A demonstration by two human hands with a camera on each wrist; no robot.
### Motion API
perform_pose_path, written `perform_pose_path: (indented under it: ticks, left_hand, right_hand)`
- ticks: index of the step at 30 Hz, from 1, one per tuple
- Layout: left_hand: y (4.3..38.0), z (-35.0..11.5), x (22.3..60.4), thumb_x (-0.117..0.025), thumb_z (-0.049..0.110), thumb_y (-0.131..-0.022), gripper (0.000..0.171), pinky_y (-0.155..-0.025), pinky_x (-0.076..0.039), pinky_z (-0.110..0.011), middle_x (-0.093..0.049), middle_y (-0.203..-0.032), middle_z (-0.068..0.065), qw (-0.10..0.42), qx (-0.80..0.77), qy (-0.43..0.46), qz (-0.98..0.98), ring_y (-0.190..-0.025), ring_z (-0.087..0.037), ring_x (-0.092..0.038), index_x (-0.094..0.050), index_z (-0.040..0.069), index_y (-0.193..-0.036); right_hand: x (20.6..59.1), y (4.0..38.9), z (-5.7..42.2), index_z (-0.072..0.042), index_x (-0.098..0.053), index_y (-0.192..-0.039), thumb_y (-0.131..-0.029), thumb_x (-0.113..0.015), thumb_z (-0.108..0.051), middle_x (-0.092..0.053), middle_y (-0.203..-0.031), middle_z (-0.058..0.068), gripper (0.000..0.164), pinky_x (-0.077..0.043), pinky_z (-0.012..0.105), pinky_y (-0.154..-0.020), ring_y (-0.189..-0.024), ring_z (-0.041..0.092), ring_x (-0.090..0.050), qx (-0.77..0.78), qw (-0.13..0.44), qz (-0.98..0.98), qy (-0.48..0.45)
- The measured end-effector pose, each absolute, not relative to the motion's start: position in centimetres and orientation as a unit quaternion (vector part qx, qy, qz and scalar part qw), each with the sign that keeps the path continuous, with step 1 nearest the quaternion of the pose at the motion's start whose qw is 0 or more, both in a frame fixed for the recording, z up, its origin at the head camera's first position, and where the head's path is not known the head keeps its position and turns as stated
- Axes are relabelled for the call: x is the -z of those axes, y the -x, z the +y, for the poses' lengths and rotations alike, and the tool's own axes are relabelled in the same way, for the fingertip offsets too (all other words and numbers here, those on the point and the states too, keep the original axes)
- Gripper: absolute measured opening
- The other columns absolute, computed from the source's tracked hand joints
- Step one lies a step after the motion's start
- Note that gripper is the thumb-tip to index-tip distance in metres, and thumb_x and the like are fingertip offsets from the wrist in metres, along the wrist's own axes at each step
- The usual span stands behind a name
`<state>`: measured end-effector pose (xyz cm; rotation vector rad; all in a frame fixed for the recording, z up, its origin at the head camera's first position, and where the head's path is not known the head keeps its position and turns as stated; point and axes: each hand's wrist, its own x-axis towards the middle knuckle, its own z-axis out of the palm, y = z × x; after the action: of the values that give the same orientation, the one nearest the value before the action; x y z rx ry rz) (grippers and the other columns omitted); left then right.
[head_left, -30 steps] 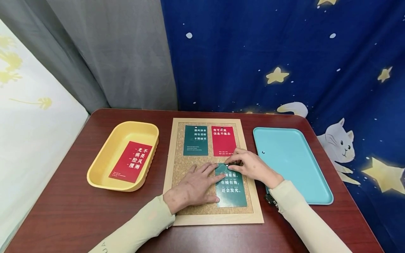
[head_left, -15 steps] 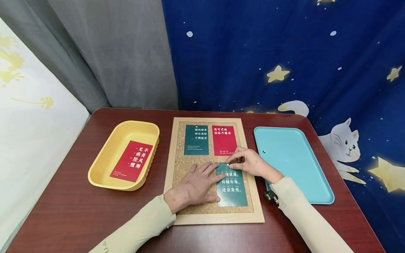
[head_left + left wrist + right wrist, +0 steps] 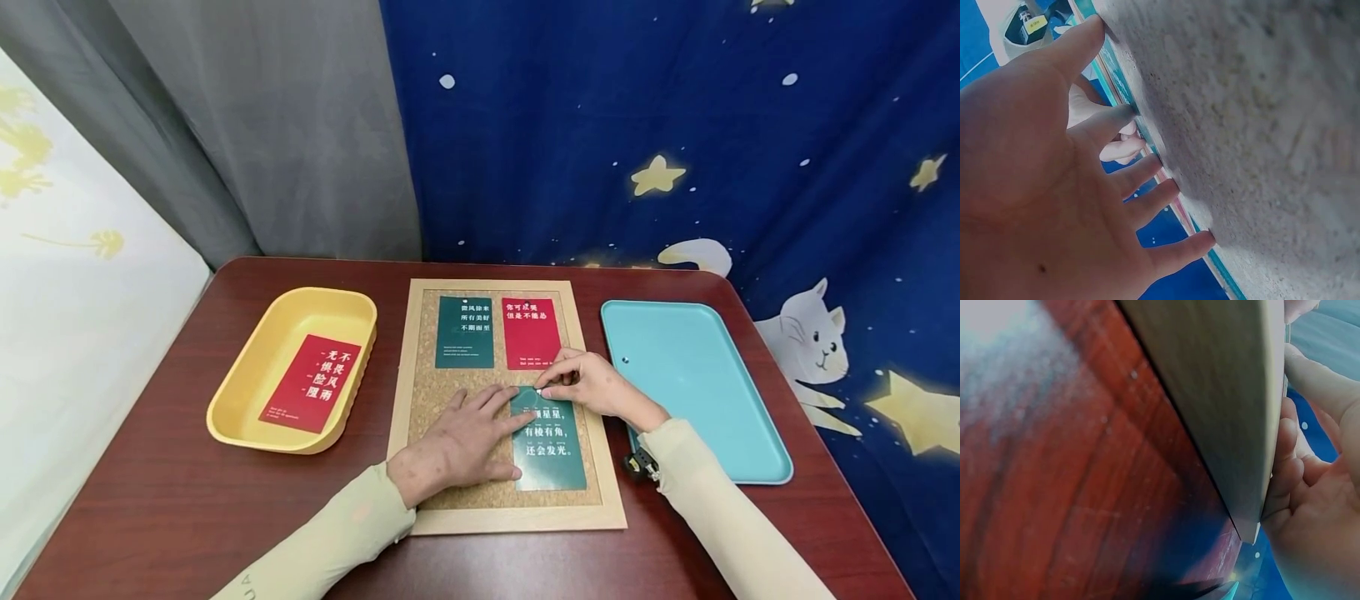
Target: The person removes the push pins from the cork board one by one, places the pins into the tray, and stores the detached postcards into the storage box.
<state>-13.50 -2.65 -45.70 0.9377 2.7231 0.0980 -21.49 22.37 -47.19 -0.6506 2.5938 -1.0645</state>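
A: Starting with the head view, what is the left hand doing?

B: It is lying spread, its fingers straight and gripping nothing, partly on the corkboard and partly on the lower green card. The forefinger is overlapping the card's left side, and the thumb tip is meeting its left edge.

A: And the right hand?

B: Its thumb and forefinger are pinching a small pin at the card's top edge. The pin is sitting between those fingertips, the card lying below them and the upper red card just beyond. The blue tray is resting to the right of the board.

A: What is the left wrist view showing?

B: The left palm, with the straight fingers touching the board's speckled face at their tips; the right hand is appearing behind them.

A: And the right wrist view?

B: The lower fingers are curling beside the board's wooden edge, near the table. I'm not making out the pin there.
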Motion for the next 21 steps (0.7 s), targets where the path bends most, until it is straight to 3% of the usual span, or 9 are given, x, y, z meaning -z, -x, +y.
perform_pose_path:
  ticks: [21]
  left_hand:
    - [13.4, -2.69, 45.61, -0.061, 0.072, -0.092, 0.082, -0.125, -0.032, -0.064, -0.026, -0.173, -0.001, 0.129, -0.036, -0.326, 0.936, -0.16, -0.025, -0.026, -0.032, 0.042, -0.163]
  right_hand:
    - [46.87, 21.6, 22.15, -0.021, -0.083, -0.097, -0.091, -0.081, -0.018, -0.067, -0.093, 0.0, 0.008, -0.049, 0.025, -0.076, -0.089, 0.016, -0.055, 0.374, 0.143, 0.888, 0.224]
